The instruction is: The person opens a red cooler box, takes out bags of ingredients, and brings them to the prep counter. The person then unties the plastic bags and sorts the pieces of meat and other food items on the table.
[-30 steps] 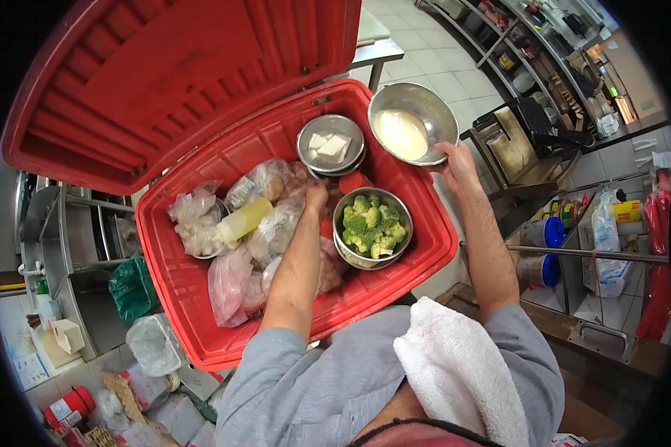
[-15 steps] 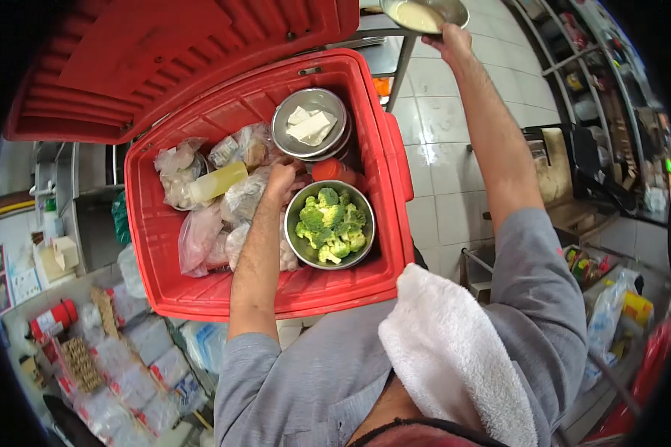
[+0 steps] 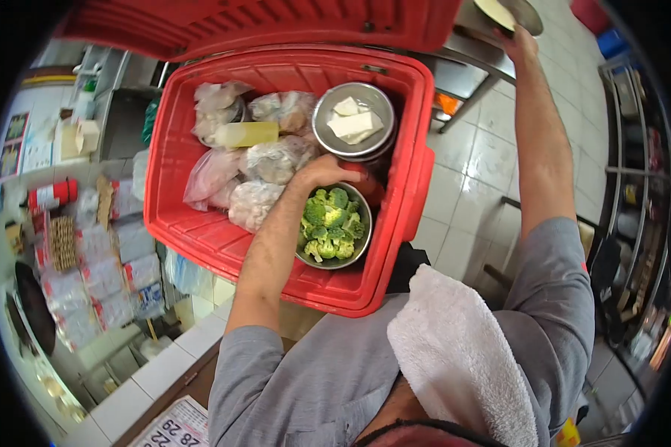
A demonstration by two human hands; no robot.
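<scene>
My left hand point(image 3: 326, 173) reaches into the red cooler point(image 3: 423, 149), its fingers at a red-topped container point(image 3: 353, 170) between two steel bowls. Whether it grips that container is unclear. Just below the hand, a steel bowl holds broccoli point(image 3: 332, 223). Above it, another steel bowl point(image 3: 328, 112) carries white blocks point(image 3: 354, 125). Bagged food point(image 3: 279, 160) and a bottle of yellow liquid point(image 3: 247, 134) lie to the left. At the top right, my right hand point(image 3: 520, 45) grips the rim of a metal bowl point(image 3: 529, 16) with pale contents, partly out of frame.
The cooler's red lid point(image 3: 276, 26) stands raised behind it. A metal table point(image 3: 473, 56) is at the upper right, over the tiled floor point(image 3: 455, 167). Shelves point(image 3: 626, 171) line the far right. Wrapped packages point(image 3: 101, 272) are at the left.
My right hand has carried the metal bowl away from the cooler, up and to the right. My left hand has shifted toward the red-topped container. The view has turned.
</scene>
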